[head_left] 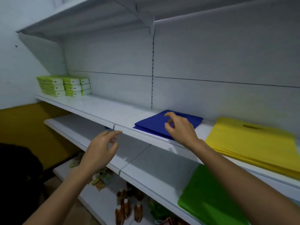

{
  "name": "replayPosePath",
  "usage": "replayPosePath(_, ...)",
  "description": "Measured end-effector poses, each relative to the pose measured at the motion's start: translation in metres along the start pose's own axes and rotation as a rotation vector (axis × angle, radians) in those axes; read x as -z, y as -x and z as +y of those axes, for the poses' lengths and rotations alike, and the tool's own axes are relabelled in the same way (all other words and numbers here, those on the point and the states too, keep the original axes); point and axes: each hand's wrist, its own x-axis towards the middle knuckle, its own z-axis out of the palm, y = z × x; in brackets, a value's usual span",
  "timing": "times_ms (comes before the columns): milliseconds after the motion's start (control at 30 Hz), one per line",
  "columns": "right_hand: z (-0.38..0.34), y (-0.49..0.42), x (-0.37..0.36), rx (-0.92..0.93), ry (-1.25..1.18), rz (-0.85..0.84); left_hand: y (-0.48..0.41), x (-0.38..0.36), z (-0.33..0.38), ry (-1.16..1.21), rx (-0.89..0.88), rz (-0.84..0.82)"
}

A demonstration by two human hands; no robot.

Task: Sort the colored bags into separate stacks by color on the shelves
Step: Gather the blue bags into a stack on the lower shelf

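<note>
Right hand grip: the right hand, at centre frame, has its fingers loosely bent and thumb and forefinger apart, and it holds nothing. It is over the blue stack; I cannot tell whether a fingertip touches the top bag.
Left hand grip: the left hand, left of centre, is relaxed and half-curled with nothing in it, just in front of the middle shelf's front edge.
Blue stack: the blue bags lie flat in one pile on the middle shelf, partly under the right hand.
Yellow stack: the yellow bags are on the same shelf at right of frame, beside the blue pile but not touching it, with the handle slot on top.
Green stack: the green bags are on the lower shelf, at lower right.
Done: three piles, each a single colour, with no mixed pile in view.
Left: probably little, perhaps squaring the blue pile. Both hands are free of bags, and unsorted bags could lie out of frame.
Other contents: green-and-white boxes are stacked at the middle shelf's far left. Bottles and snack packets are on the lowest shelf.
</note>
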Motion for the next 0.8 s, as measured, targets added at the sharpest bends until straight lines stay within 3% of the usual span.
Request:
replayPosePath(300, 0.038, -0.106, -0.064, -0.072, 0.038, 0.02, -0.114, -0.061, -0.065, 0.044, -0.035, -0.032)
replayPosePath(500, 0.071, -0.151, -0.069, -0.16, 0.107, 0.032, -0.191, -0.099, -0.086, 0.12, -0.072, -0.058)
replayPosePath(800, 0.136, -0.11, -0.004, -0.579, 0.377, 0.236, -0.263, -0.186, -0.06, 0.269, -0.327, -0.353)
